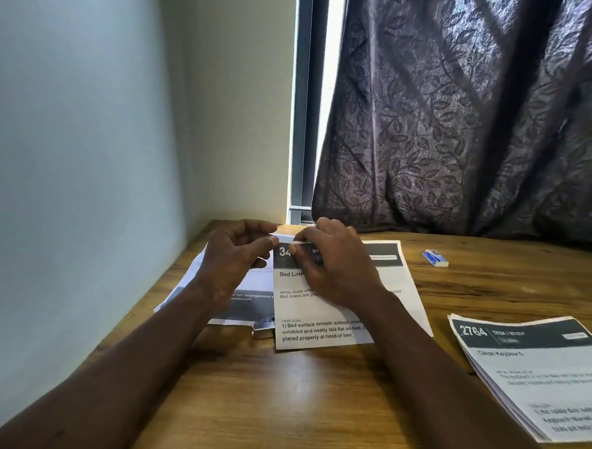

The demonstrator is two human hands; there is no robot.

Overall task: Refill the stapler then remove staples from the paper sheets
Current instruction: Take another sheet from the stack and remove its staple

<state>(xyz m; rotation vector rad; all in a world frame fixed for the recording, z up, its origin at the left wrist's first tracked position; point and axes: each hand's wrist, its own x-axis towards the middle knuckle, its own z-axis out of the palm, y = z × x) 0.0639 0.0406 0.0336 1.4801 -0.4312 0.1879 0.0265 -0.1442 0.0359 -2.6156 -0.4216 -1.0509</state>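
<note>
A printed paper sheet with a dark header lies on the wooden table in front of me. My left hand pinches its folded-up top left corner between thumb and fingers. My right hand rests on the sheet beside it, its fingertips pinching at the same corner; whatever lies under the fingertips is hidden. A small metal stapler lies at the sheet's lower left edge, partly under my left forearm. A small blue and white staple box sits to the right.
More printed sheets lie spread at the left under my left hand. A stack of papers lies at the right front. A wall stands on the left, and a dark curtain hangs over the table's far edge.
</note>
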